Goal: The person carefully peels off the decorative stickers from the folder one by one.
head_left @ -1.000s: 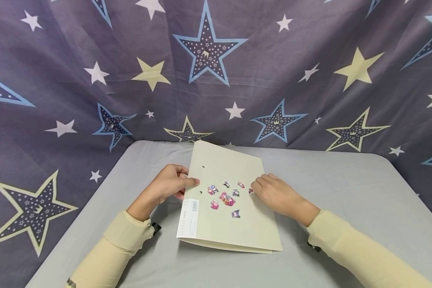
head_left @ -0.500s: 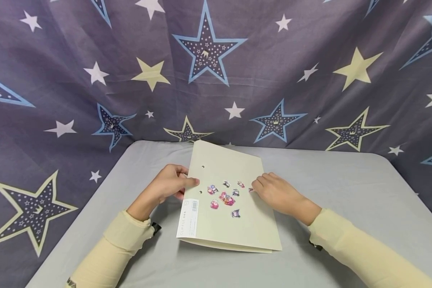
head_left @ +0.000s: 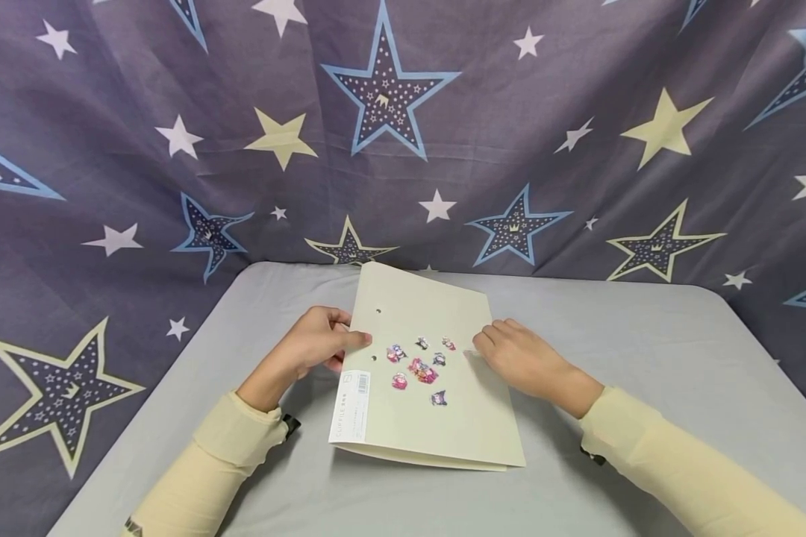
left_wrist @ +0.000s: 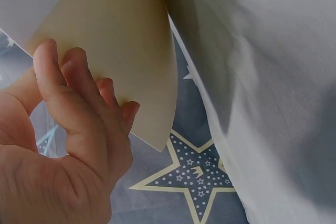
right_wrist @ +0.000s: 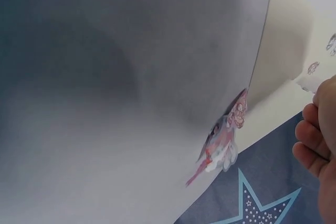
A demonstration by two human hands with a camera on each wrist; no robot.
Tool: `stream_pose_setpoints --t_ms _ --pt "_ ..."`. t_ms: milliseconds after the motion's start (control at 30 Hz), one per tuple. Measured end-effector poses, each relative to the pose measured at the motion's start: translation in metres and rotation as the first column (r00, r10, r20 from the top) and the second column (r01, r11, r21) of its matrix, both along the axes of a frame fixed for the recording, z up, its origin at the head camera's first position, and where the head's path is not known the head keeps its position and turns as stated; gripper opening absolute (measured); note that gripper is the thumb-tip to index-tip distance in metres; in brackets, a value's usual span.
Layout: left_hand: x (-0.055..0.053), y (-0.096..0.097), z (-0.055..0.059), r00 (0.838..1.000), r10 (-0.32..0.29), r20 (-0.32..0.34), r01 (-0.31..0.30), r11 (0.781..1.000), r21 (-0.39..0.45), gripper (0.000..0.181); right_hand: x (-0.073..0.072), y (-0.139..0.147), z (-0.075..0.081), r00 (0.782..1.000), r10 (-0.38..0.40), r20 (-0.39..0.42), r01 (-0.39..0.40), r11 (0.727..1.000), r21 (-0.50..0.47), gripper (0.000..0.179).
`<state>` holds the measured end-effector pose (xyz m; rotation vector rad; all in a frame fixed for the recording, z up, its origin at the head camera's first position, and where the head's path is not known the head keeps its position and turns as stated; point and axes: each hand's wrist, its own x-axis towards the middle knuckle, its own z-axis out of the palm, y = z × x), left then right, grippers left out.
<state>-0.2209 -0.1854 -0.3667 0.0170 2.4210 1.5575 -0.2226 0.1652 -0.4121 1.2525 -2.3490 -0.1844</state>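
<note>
A cream file folder (head_left: 416, 298) stands tilted up from the table, several small cartoon stickers (head_left: 423, 371) on its front. My left hand (head_left: 316, 343) grips its left edge, thumb on the front and fingers behind; in the left wrist view those fingers (left_wrist: 79, 72) lie against its inner side. At the right part of the cover, my right hand (head_left: 520, 358) pinches a small sticker, of which a pale lifted edge (head_left: 471, 353) shows at the fingertips. The right wrist view shows this sticker (right_wrist: 307, 84) beside the right fingers, mostly hidden by them.
A white printed label (head_left: 351, 406) with a barcode sits low on the folder's left side. Grey cloth covers the table (head_left: 618, 335). Behind hangs a dark curtain (head_left: 470, 149) with stars. A colourful sticker cluster (right_wrist: 223, 140) appears at a steep angle in the right wrist view.
My right hand has drawn slightly to the right. The coloured face of the sticker at its fingertips has given way to a pale lifted edge. My left hand and the folder stay nearly still.
</note>
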Motion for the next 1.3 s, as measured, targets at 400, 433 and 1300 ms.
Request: stream_pose_setpoints --t_ms 400,433,1300 --pt "0.0 0.0 0.001 1.0 0.007 0.004 -0.007 1.0 -0.012 0.04 -0.001 0.021 0.007 0.999 -0.053 0.008 0.053 0.997 0.064 0.025" --pt "0.0 0.0 0.001 1.0 0.007 0.004 -0.007 1.0 -0.012 0.041 -0.002 0.024 0.007 0.998 -0.057 0.006 0.056 0.997 0.061 0.022" --pt "0.0 0.001 0.0 1.0 0.009 0.01 -0.009 1.0 -0.001 0.042 -0.002 0.061 0.003 0.984 -0.169 0.05 0.163 0.982 0.1 0.023"
